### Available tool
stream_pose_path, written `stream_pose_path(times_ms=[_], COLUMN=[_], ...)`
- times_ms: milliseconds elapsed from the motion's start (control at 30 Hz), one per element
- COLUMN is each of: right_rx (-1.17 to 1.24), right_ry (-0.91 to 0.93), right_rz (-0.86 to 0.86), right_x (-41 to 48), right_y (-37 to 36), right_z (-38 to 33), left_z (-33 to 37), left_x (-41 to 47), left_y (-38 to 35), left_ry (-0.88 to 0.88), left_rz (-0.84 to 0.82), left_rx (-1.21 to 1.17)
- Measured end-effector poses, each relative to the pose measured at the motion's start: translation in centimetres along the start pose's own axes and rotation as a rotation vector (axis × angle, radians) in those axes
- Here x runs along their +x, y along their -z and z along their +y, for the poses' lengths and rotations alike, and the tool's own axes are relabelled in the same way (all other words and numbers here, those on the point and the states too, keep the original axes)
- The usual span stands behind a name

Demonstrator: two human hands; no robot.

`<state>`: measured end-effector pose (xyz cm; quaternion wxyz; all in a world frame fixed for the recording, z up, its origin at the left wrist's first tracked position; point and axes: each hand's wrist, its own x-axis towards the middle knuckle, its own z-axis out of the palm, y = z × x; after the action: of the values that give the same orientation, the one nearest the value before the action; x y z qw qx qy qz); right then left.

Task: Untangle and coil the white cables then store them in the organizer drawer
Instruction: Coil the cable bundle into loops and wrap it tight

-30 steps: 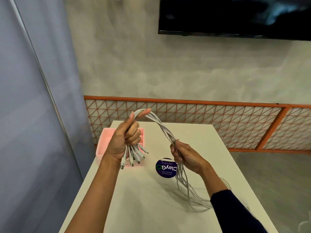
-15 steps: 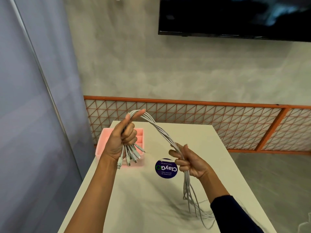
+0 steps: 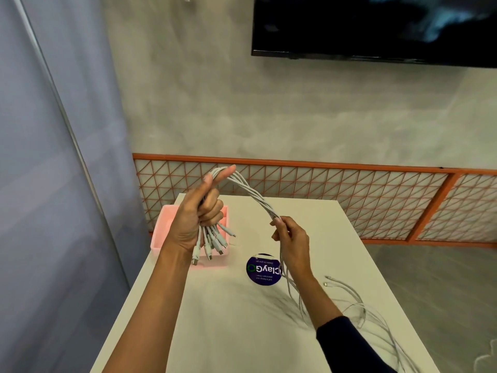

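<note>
Head view shows the left hand (image 3: 196,224) raised above the worktop's (image 3: 215,319) far left corner, fingers closed in a fist around the white cables (image 3: 252,195) just behind their plugs (image 3: 212,246), which fan out below the fist. From there the bundle arches over to the right hand (image 3: 291,235), whose fingers pinch it loosely mid-length; the loose tails (image 3: 355,302) trail down onto the worktop's right edge. A pink organizer drawer (image 3: 161,232) sits at the far left corner, beneath the left hand, with a round blue sticker (image 3: 262,270) near the middle. The strands look twisted between the hands, so pulling the right hand along could tighten a knot, and the tails could slip off the right edge and drag.
</note>
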<state>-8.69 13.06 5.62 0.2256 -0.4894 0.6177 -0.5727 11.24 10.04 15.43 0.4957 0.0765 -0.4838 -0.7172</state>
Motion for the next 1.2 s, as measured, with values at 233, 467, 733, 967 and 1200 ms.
stream_pose_path(times_ms=[233, 467, 733, 967, 1200], right_rx=[-0.111, 0.343, 0.598, 0.783, 0.457], right_ry=[-0.03, -0.466, -0.802, -0.967, -0.787], right_rz=[-0.203, -0.851, -1.047, -1.093, -1.151], right_x=[-0.2, 1.5, 2.6, 3.0, 1.8], right_y=[0.2, 4.6, 5.1, 3.9, 2.6], right_z=[-1.6, -3.1, -2.8, -1.4, -3.2], left_z=[1.5, 1.4, -0.6, -2.0, -4.6], left_x=[0.6, -0.2, -1.4, -1.1, -0.6], left_y=[-0.1, 2.3, 1.8, 0.4, -1.5], left_ry=[-0.038, -0.039, 0.102, 0.098, 0.016], left_rz=[-0.048, 0.006, -0.1, -0.038, -0.035], left_rx=[-0.054, -0.107, 0.075, 0.339, 0.888])
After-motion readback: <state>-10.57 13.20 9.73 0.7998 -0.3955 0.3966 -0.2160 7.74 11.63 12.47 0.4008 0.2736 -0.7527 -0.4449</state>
